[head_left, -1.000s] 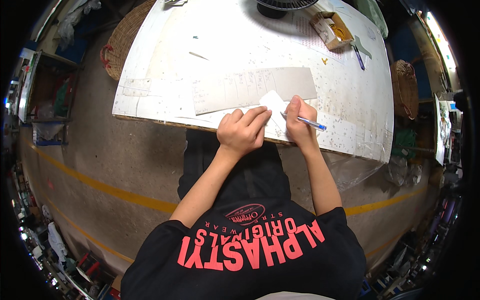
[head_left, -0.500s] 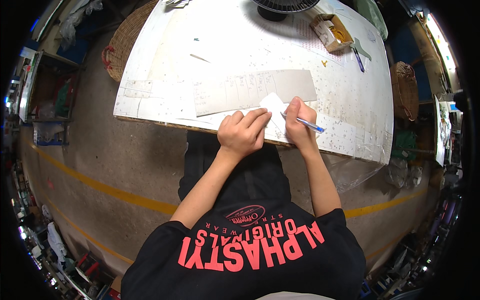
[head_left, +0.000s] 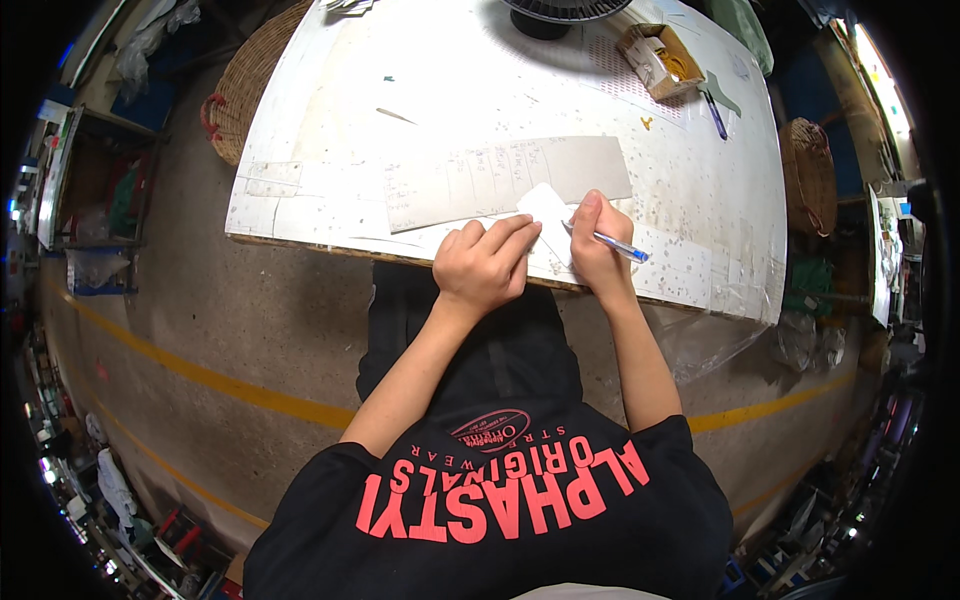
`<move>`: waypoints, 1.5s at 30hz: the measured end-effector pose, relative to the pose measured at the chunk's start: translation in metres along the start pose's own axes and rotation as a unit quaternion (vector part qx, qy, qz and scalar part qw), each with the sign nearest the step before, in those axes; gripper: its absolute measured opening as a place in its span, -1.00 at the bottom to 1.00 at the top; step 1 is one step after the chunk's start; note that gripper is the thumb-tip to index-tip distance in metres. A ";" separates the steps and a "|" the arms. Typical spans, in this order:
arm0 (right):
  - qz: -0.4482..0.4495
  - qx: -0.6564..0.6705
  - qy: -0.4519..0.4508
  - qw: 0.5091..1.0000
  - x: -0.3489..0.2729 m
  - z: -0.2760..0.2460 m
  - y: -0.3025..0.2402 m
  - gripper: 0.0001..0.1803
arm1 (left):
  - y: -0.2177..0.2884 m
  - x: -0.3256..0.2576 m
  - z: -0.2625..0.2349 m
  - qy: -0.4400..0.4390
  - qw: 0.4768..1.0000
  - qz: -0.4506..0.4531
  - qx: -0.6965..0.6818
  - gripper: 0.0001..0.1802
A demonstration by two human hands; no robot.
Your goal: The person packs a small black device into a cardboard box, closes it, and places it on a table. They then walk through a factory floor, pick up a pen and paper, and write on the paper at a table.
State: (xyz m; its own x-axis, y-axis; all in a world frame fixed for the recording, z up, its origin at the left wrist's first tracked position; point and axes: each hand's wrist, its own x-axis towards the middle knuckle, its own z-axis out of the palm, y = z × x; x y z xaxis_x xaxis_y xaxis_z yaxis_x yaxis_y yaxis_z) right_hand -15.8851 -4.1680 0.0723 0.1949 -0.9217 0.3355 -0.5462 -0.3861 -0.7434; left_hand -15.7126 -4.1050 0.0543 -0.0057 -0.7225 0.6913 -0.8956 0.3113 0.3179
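Note:
A small white slip of paper [head_left: 543, 204] lies at the near edge of the white table [head_left: 330, 120], partly over a long grey-beige card [head_left: 440, 190] with handwritten columns. My left hand [head_left: 484, 262] rests on the slip's left side with its fingers bent and together, the fingertips at the paper and the thumb hidden. A clear pen with a blue end [head_left: 622, 246] is gripped in my right hand [head_left: 600, 240]. The pen's tip points left, just over the slip, and its blue end sticks out to the right.
At the far side stands a black fan [head_left: 560, 10]. Near it, a small open box [head_left: 655, 62] holds yellow bits; a dark pen [head_left: 715, 115] lies beside it. Wicker baskets flank the table, one at the left [head_left: 245, 90] and one at the right [head_left: 808, 180].

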 end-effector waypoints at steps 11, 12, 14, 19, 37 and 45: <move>0.001 -0.012 0.014 1.000 0.001 0.001 -0.001 -0.51 | 0.000 0.000 -0.001 -0.003 1.000 0.001 0.000 -0.75; 0.002 -0.015 0.015 1.000 0.000 0.001 0.000 -0.51 | 0.000 0.001 -0.001 -0.004 1.000 0.001 -0.001 -0.75; 0.004 -0.009 0.017 1.000 0.001 0.001 0.000 -0.50 | 0.000 0.000 -0.001 -0.003 1.000 0.001 -0.001 -0.75; 0.018 -0.016 0.017 1.000 0.000 0.002 -0.003 -0.50 | 0.000 0.000 0.000 -0.002 1.000 0.001 0.002 -0.75; 0.009 0.024 0.056 0.998 -0.002 -0.012 -0.011 -0.46 | 0.000 0.002 -0.003 0.008 1.000 -0.006 -0.012 -0.69; -0.001 0.031 -0.012 0.999 -0.009 -0.008 -0.001 -0.46 | 0.000 -0.001 -0.001 0.005 1.000 -0.004 -0.007 -0.68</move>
State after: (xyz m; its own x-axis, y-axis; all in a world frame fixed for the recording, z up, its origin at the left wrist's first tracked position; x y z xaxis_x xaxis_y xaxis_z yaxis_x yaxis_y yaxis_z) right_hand -15.8928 -4.1589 0.0748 0.2162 -0.9209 0.3244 -0.4945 -0.3897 -0.7769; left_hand -15.7119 -4.1041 0.0543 0.0064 -0.7189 0.6951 -0.8896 0.3134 0.3322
